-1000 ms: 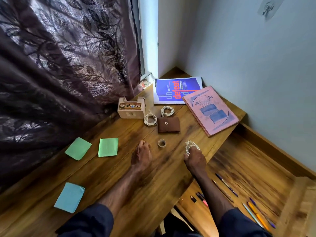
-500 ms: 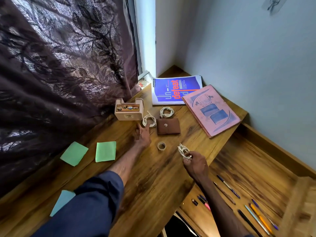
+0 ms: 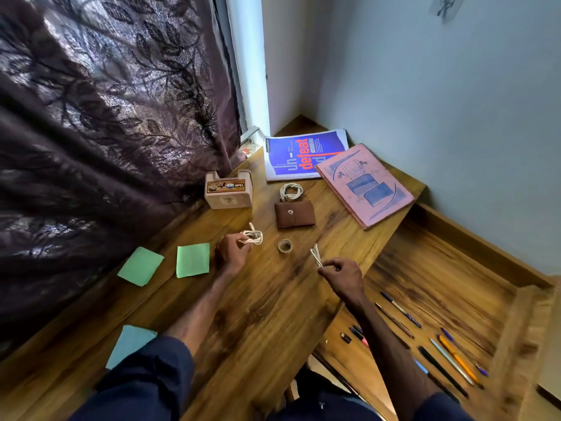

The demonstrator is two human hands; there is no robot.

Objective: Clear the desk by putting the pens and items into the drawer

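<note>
My left hand grips a coiled white cord just above the wooden desk. My right hand pinches a second white cord bundle near the desk's right edge. A third coiled cord lies by a brown wallet. A small tape roll sits between my hands. The open drawer at the right holds several pens.
A beige tape dispenser stands by the dark curtain. A blue magazine and a pink notebook lie at the back. Two green sticky notes and a blue one lie at the left.
My left hand took the coiled cord from beside the wallet and drew it back toward me. My right hand, still pinching its cord, lifted slightly and shifted right.
</note>
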